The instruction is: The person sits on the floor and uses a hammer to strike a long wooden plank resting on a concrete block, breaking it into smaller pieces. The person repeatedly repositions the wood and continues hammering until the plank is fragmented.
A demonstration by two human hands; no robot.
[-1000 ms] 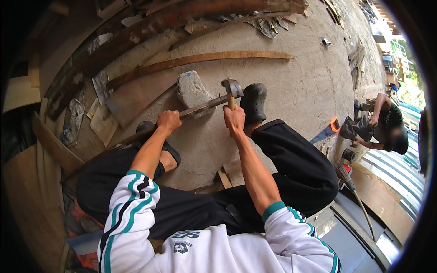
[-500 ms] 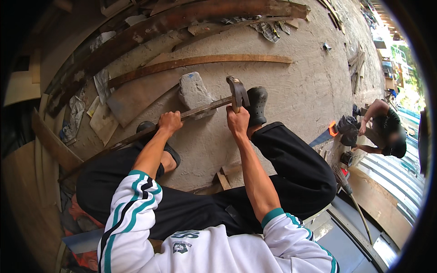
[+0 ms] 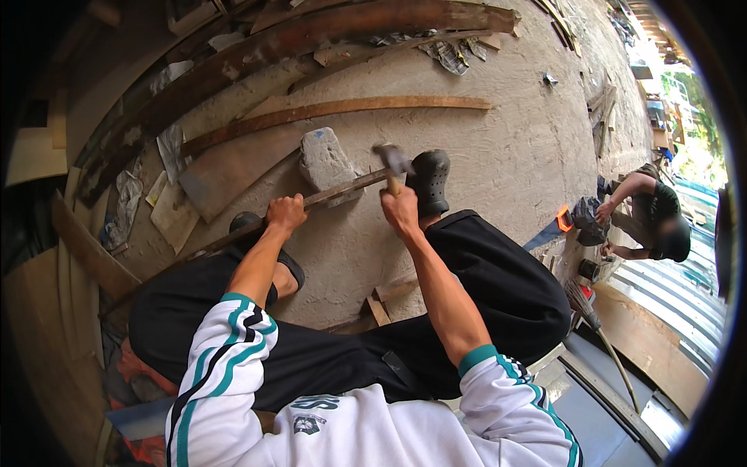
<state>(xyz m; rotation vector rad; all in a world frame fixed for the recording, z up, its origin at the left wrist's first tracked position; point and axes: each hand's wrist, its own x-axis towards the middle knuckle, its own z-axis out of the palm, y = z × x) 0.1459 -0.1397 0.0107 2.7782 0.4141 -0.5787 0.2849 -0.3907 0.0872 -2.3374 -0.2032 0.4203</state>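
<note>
My left hand [image 3: 286, 214] is wrapped round a long, narrow wooden strip [image 3: 334, 192], which slants from beside my left leg up toward my right foot. In my right hand [image 3: 401, 208] is a claw hammer [image 3: 394, 160], gripped by its handle, its head slightly blurred over the strip's far end. A pale rough stone block [image 3: 326, 159] stands just beyond the strip, and a small flat piece under the strip is partly covered by it. My right foot, in a dark clog [image 3: 429, 181], is close to the hammer head.
Beyond the block lie a long thin board [image 3: 373, 103] and a thick beam [image 3: 311, 35]. Boards lean at the left [image 3: 89, 241]. To the right are a handsaw [image 3: 548, 231] with an orange handle, a broom [image 3: 595, 315] and a crouching person [image 3: 650, 210] holding a dark bag.
My right hand and the hammer have shifted slightly left, and the hammer head has tilted. My left hand keeps its grip on the strip. The other person's arms have moved a little.
</note>
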